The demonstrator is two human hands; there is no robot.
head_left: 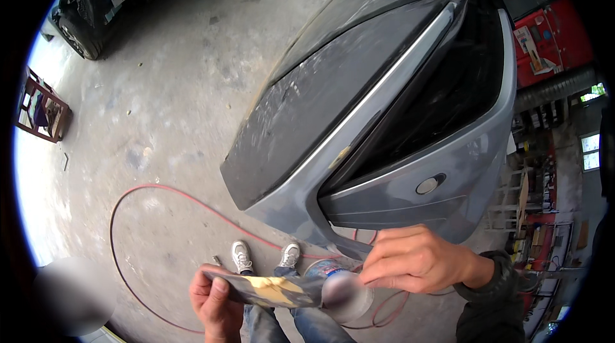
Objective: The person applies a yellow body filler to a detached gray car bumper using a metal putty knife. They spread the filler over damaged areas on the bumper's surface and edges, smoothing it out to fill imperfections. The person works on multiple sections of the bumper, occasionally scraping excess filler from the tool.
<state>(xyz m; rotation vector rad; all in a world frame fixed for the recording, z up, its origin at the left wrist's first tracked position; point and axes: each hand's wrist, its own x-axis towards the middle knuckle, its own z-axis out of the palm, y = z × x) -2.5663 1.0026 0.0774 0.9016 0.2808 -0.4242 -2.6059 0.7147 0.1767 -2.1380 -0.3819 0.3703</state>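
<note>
- Left hand (218,304): closed on the 9 o'clock end of a flat grey board (309,294), with the thumb laid over its upper face.
- Yellow filler paste (272,288): carried on the middle of the board; seen just beyond the left thumb, at 3 o'clock from it.
- Right hand (416,259): fingers curled toward 8 o'clock, near the board's free end; whether anything is pinched cannot be told, the view at the fingertips being blurred.
- Key relation: paste is placed between 8 and 9 o'clock from the right hand; the left hand is nearer to it.
- Board's long axis: run roughly from 9 to 3 o'clock, the right end slightly lower.
- Edges: the grey car body (288,211) is set beyond the board, between 12 and 2 o'clock; a yellow patch (339,157) is noted on its pillar, at 11 o'clock from the right hand.
- Room: judged widest toward 10 o'clock, over concrete floor (173,118) crossed by a red hose (154,185).
</note>
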